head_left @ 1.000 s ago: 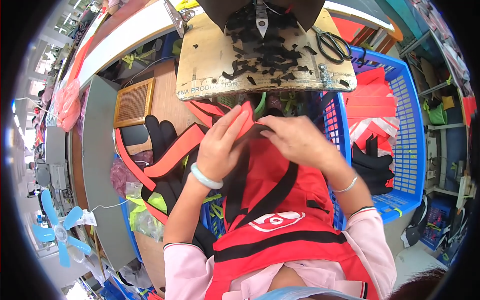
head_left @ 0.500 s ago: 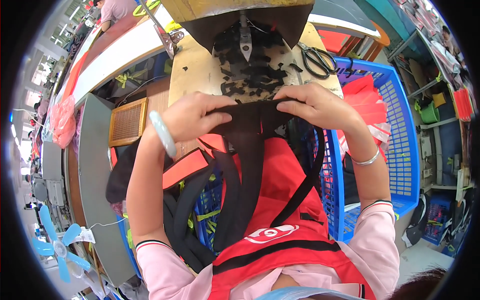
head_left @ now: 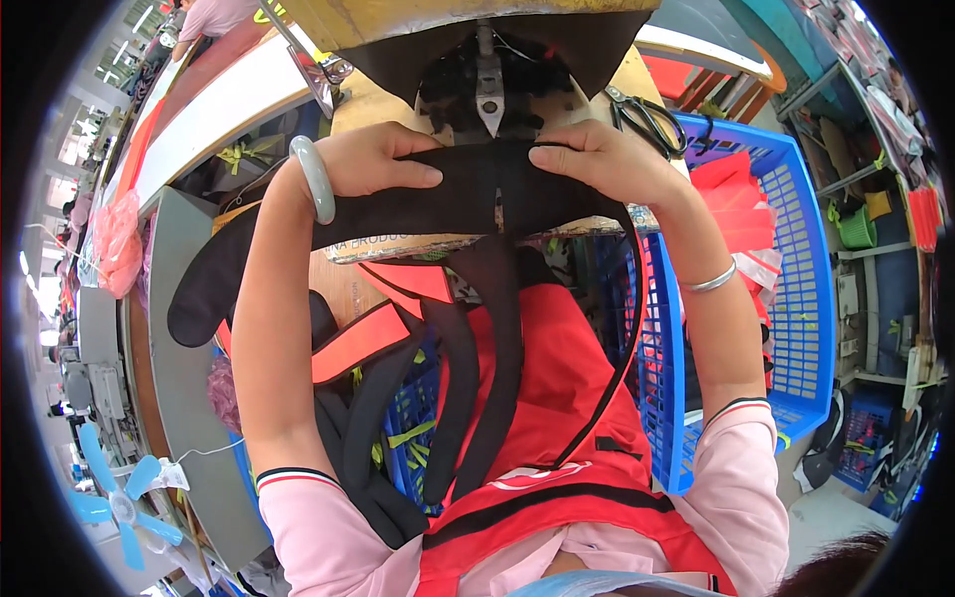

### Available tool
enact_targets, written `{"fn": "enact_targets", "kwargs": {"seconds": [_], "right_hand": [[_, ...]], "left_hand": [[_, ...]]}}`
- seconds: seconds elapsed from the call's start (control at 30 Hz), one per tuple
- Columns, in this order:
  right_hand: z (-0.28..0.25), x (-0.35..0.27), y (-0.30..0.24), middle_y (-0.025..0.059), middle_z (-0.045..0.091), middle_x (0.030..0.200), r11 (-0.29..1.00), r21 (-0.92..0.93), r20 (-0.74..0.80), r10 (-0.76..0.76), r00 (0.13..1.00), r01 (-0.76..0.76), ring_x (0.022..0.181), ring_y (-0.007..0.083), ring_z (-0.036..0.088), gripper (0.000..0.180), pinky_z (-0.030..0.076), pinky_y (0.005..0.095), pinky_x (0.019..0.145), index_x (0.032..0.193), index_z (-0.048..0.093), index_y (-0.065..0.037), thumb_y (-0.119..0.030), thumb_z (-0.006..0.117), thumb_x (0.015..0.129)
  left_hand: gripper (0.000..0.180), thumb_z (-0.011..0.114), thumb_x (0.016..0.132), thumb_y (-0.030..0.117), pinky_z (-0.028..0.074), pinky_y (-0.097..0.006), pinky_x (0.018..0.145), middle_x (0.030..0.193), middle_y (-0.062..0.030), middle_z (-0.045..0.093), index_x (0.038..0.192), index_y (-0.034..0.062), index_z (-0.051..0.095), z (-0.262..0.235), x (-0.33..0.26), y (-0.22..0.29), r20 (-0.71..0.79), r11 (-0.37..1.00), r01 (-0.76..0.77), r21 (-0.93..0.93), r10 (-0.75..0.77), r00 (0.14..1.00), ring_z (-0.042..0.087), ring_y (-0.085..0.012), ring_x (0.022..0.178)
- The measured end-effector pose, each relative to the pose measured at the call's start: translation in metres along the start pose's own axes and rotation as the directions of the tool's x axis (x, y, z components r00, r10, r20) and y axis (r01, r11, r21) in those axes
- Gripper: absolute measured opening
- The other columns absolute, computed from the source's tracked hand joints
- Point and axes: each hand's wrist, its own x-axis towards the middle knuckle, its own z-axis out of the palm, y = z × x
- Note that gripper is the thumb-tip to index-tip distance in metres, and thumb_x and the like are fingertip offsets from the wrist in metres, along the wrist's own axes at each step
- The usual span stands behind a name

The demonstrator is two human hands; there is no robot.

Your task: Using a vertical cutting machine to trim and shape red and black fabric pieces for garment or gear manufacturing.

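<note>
A wide black fabric strip (head_left: 468, 184) stretches between my hands, just below the pointed metal tip (head_left: 488, 102) of a machine. My left hand (head_left: 363, 159) pinches its upper edge, thumb on top, with a pale bangle at the wrist. On the other side of the tip, my right hand (head_left: 612, 164) grips the strip between thumb and fingers. A long tail of the strip curves out beyond my left forearm, and narrower black bands hang from its middle onto my red apron (head_left: 557, 338). Whether the tip touches the fabric I cannot tell.
Black-handled scissors (head_left: 647, 124) lie on the wooden work table (head_left: 373, 117), right of the machine. A blue basket (head_left: 801, 298) at my right holds red fabric pieces (head_left: 736, 204). Black bands with orange ends (head_left: 363, 343) hang at my left, near a grey cabinet (head_left: 184, 398).
Both hands have moved forward with the black strip, closer to the machine tip. The strip's left tail has swung up and outward, and the strip now lies over the table's near edge.
</note>
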Motion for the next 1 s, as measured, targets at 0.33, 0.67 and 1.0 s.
{"fn": "enact_targets", "kwargs": {"seconds": [0.33, 0.67, 1.0], "right_hand": [[-0.004, 0.015, 0.01, 0.0057, 0.07, 0.098, 0.994, 0.088, -0.012, -0.06, 0.998, 0.061, 0.094, 0.0098, 0.06, 0.046, 0.046, 0.0246, 0.089, 0.116, 0.065, 0.004, -0.037, 0.063, 0.095], [-0.019, -0.003, 0.015, 0.0072, 0.069, 0.098, 0.998, 0.046, -0.051, -0.042, 0.998, 0.045, 0.094, 0.0133, 0.061, 0.044, 0.046, 0.0269, 0.087, 0.115, 0.064, 0.004, -0.035, 0.063, 0.094], [0.016, -0.074, -0.007, 0.0097, 0.064, 0.078, 0.985, 0.07, -0.067, -0.154, 0.986, 0.158, 0.074, 0.0138, 0.059, 0.027, 0.047, 0.0284, 0.068, 0.108, 0.065, 0.004, -0.02, 0.061, 0.095]], "left_hand": [[0.038, 0.062, 0.095, 0.02, 0.05, -0.024, 0.086, 0.105, -0.0012, 0.068, 0.126, -0.0016, 0.058, -0.013, 0.006, 0.0, -0.011, 0.999, 0.032, -0.012, -0.032, 0.999, 0.06, -0.0063, 0.092], [0.048, 0.064, 0.094, 0.03, 0.05, -0.024, 0.084, 0.103, -0.0009, 0.068, 0.126, -0.005, 0.057, -0.022, -0.02, -0.045, -0.24, 0.935, -0.119, -0.333, 0.038, 0.97, 0.062, -0.0072, 0.09], [0.029, 0.057, 0.093, 0.01, 0.051, -0.046, 0.062, 0.085, -0.0259, 0.065, 0.121, 0.0015, 0.057, 0.212, -0.058, -0.024, -0.846, 0.989, 0.103, 0.104, 0.034, 0.533, 0.065, -0.0419, 0.074]]}}
